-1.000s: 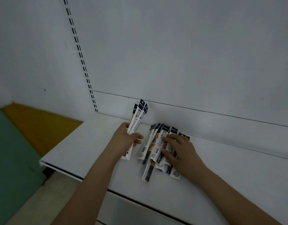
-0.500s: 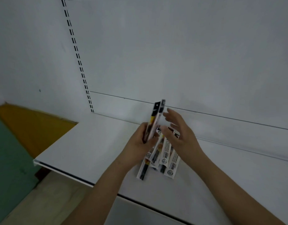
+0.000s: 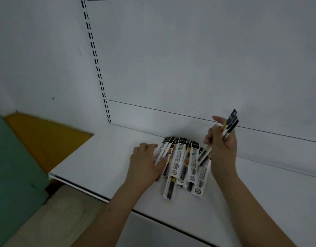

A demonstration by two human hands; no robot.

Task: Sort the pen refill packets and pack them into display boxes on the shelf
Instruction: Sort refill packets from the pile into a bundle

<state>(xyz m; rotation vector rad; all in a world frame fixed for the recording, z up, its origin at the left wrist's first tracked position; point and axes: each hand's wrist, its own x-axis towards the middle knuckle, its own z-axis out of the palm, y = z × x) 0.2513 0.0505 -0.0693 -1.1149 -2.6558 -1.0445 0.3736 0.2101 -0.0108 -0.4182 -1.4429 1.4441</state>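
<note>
Shelving back panel (image 3: pixel 189 59) is filling the upper frame, white, with a slotted upright strip (image 3: pixel 96 63) running down from 12 o'clock toward centre. Shelf (image 3: pixel 100 157) is sitting below it, white and flat, its front edge running from 9 o'clock down toward 6. Green surface (image 3: pixel 13 166) is showing at 8 o'clock with an orange patch (image 3: pixel 45 139) just above it, both off the shelf.

Pen refill packets (image 3: pixel 183 163) are lying fanned out on the shelf just right of centre, overlapping, black header ends pointing toward the back panel, barcode ends toward the camera. One packet is sticking out lower than the rest at about 6 o'clock of the fan.

Left hand (image 3: pixel 144 164) is lying palm down on the shelf at the 9 o'clock edge of the fan, fingers fairly straight and resting on the leftmost packet.

Right hand (image 3: pixel 223 148) is hovering above the 3 o'clock edge of the fan, fingers and thumb curled round a small held bundle (image 3: pixel 228 125) of packets, tilted with black ends pointing to 1 o'clock. Index finger is sticking up free. Exact count in the bundle is too blurred to tell.
</note>
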